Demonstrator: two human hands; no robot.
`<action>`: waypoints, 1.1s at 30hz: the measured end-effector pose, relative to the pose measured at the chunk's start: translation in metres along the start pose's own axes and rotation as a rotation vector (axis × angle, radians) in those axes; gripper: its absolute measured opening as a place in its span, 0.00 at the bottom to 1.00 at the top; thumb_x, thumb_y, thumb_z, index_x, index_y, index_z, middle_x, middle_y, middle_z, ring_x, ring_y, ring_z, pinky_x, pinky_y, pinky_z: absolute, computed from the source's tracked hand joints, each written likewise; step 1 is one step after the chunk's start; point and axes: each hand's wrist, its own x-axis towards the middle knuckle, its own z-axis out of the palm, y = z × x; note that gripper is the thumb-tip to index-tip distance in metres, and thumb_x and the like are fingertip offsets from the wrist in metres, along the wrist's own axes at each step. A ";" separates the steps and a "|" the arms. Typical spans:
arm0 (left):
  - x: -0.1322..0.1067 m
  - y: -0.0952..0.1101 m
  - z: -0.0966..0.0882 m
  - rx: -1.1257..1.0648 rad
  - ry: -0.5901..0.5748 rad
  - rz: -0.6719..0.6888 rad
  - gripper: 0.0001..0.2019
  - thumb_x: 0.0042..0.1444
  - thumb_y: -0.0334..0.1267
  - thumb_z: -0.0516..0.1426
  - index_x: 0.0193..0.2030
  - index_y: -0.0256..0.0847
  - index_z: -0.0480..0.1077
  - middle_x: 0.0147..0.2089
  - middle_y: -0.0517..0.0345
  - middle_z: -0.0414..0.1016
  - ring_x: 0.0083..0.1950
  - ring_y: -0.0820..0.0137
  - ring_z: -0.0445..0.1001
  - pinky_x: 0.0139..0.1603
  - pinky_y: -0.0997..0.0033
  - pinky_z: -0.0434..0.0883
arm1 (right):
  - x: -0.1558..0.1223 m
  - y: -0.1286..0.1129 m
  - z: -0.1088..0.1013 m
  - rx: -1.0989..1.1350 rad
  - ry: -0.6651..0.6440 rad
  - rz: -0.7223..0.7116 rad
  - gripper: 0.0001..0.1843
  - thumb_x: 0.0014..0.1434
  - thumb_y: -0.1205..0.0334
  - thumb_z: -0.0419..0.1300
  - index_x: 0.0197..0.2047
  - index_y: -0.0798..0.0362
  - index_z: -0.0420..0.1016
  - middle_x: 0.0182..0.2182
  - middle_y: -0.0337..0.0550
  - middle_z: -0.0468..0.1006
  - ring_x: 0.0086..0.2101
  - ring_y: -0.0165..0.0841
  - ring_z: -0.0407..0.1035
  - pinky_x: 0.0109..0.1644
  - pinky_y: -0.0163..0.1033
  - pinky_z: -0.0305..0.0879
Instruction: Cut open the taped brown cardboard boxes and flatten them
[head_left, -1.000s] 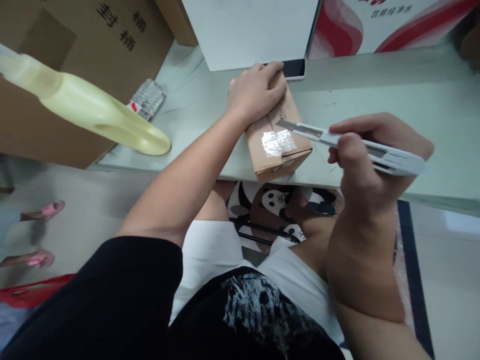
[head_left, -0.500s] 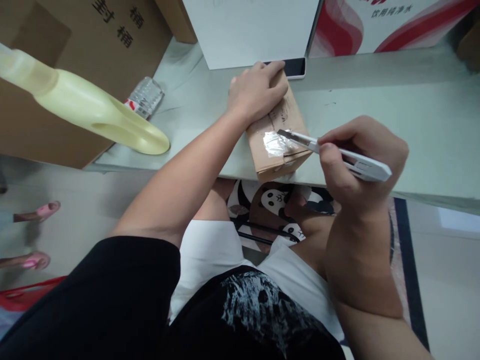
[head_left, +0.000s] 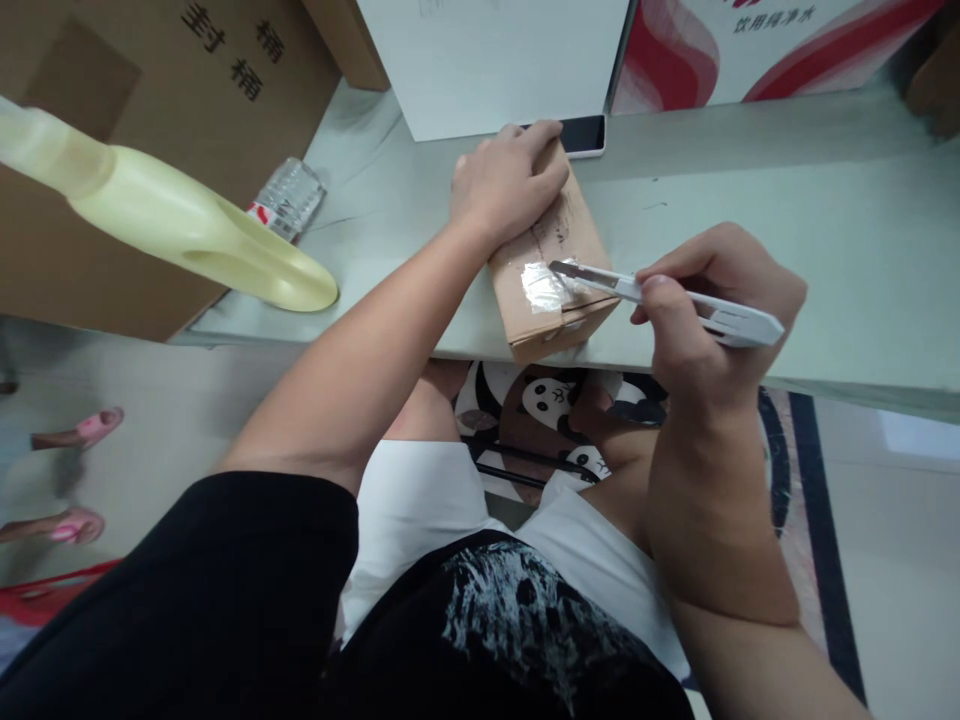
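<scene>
Atop the carton, the left hand grasps its far end, the right hand a cutter.

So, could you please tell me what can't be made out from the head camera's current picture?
Head view: the inside of the small box, covered by its own cardboard.
Head view: part of the phone, hidden by the left hand.
Head view: the top of the yellow bottle, cut off by the left edge.
Head view: whether the tip of the knife touches the tape; any gap is too small to tell.
</scene>
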 end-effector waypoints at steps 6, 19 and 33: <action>-0.001 0.002 0.000 -0.014 0.002 -0.002 0.26 0.68 0.47 0.42 0.70 0.57 0.62 0.68 0.58 0.69 0.66 0.56 0.66 0.67 0.50 0.60 | 0.002 -0.004 0.002 -0.043 -0.055 0.043 0.07 0.57 0.64 0.60 0.27 0.48 0.72 0.23 0.37 0.72 0.24 0.31 0.66 0.29 0.40 0.62; 0.002 -0.001 0.000 -0.001 0.011 0.007 0.26 0.68 0.48 0.43 0.70 0.59 0.61 0.69 0.60 0.69 0.66 0.57 0.67 0.66 0.52 0.62 | 0.000 -0.013 0.003 -0.074 0.048 0.013 0.08 0.54 0.64 0.61 0.24 0.48 0.72 0.23 0.36 0.72 0.23 0.31 0.63 0.29 0.41 0.56; 0.002 -0.001 0.001 0.013 0.020 0.020 0.27 0.67 0.47 0.44 0.71 0.55 0.62 0.68 0.57 0.70 0.67 0.56 0.68 0.66 0.49 0.63 | 0.002 0.002 0.008 0.156 0.047 0.199 0.09 0.52 0.71 0.60 0.24 0.48 0.73 0.19 0.33 0.70 0.20 0.28 0.61 0.25 0.37 0.55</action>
